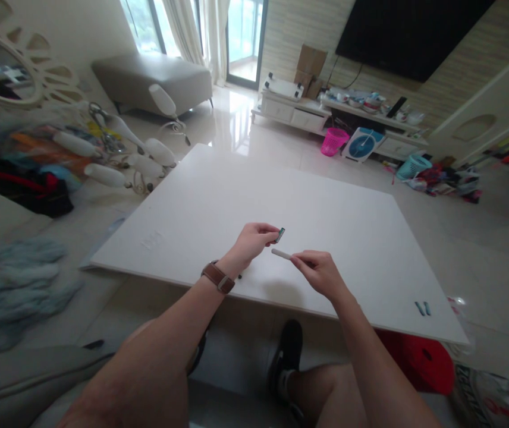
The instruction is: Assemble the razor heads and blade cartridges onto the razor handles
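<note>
Head view: the left hand (pixel 254 240) pinches a green piece (pixel 280 234) above the table (pixel 258 190), near side; the right hand (pixel 319 268) holds a stick (pixel 280 254), just near and right. A loose pinch could drop the piece.

Plain white rectangular worktop (pixel 326 214); above it, a small flat green piece (pixel 282 232) with whitish edge and a slim light-grey stick (pixel 280 254); on its near right corner, two slender dark-green strips (pixel 427 308); beyond it, a bright-pink plastic openwork basket (pixel 335 142).
</note>
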A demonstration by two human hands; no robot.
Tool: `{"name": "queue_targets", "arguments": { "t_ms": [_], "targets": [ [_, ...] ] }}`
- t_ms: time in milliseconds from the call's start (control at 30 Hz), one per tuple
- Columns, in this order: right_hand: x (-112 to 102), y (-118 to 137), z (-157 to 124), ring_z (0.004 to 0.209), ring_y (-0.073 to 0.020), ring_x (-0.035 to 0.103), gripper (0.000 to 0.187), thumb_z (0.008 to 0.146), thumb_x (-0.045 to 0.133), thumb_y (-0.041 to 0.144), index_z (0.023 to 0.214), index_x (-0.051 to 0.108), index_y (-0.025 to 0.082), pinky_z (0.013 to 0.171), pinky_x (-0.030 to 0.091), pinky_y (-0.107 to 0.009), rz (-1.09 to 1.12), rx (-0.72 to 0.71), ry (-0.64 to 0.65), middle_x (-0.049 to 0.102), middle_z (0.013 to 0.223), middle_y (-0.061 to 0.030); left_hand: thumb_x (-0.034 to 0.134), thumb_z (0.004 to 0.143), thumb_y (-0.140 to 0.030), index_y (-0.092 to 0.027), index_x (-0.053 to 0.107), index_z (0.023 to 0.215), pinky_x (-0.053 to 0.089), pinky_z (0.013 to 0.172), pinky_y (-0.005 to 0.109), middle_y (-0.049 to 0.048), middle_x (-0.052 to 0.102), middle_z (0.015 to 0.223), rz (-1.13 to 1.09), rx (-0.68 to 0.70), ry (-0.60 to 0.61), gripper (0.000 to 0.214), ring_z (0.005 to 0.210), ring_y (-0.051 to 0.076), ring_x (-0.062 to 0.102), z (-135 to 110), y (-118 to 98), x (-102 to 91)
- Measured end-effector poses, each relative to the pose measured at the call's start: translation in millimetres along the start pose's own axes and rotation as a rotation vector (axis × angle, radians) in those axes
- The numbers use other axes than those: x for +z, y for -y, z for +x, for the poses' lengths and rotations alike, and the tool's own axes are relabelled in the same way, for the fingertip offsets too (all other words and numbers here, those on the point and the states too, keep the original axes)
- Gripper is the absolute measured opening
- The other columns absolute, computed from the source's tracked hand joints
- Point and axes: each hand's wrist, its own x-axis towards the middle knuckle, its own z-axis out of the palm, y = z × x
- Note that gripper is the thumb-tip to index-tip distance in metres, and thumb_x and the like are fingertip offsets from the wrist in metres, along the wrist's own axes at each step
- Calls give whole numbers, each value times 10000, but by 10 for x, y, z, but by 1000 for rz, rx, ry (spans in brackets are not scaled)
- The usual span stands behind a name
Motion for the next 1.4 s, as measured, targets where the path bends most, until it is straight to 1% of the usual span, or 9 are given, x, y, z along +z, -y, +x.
{"name": "queue_targets", "arguments": {
  "t_ms": [100,233,367,533,800,967,1167,1333,1400],
  "targets": [
    [2,-8,-1,616,-144,534,308,963,583,395,878,766,163,588,376,-264,-2,46,-160,661,705,-32,700,714,-194,-127,741,782,419,665,277,40,665,693,11,-8,6,104,671,124,554,3,1,3],
    [-5,-26,3,604,-148,543,338,955,586,430,844,770,170,577,379,-265,1,38,-1,666,689,-33,691,719,-183,-124,742,781,419,658,275,42,668,703,35,-1,-3,100,657,117,540,-1,2,4],
    [-9,-40,6,617,-153,542,347,952,581,442,866,757,155,579,382,-262,35,93,-137,662,698,-38,688,727,-194,-125,744,796,412,650,277,43,668,695,48,-11,1,113,658,122,547,-9,-10,3],
    [-4,-99,5,608,-138,511,375,968,546,417,773,736,159,581,353,-250,8,74,272,627,645,-12,686,715,-180,-128,737,789,428,678,281,47,684,725,33,-5,-32,103,687,128,574,-2,-19,-2],
    [100,-421,-23,681,-152,592,197,870,562,165,881,759,165,634,390,-249,-302,387,454,710,781,-58,691,717,-176,-133,735,783,421,677,273,39,683,719,8,-15,-37,90,686,118,571,-9,-43,-9],
    [170,-385,-45,553,-148,587,165,818,630,217,868,775,156,538,409,-244,-68,457,880,691,702,-48,707,714,-197,-141,739,778,434,694,280,43,690,728,-8,2,-38,91,697,124,575,-22,-64,-20],
    [132,-403,20,770,-179,628,218,879,567,220,924,775,175,680,444,-259,-282,372,350,736,869,-83,700,709,-183,-142,735,776,443,710,285,48,697,744,-25,3,-42,86,705,126,580,-26,-75,-33],
    [211,-351,7,559,-145,579,170,820,639,244,859,775,151,535,417,-235,9,404,947,699,708,-44,703,709,-186,-148,737,770,439,701,286,46,695,739,-19,11,-42,80,698,126,576,-22,-73,-32],
    [199,-358,12,585,-147,592,201,854,610,262,897,776,156,562,429,-240,-4,359,807,708,746,-48,705,711,-193,-146,737,773,439,703,286,47,695,742,-27,15,-34,84,702,127,579,-27,-76,-32]
  ]
}}
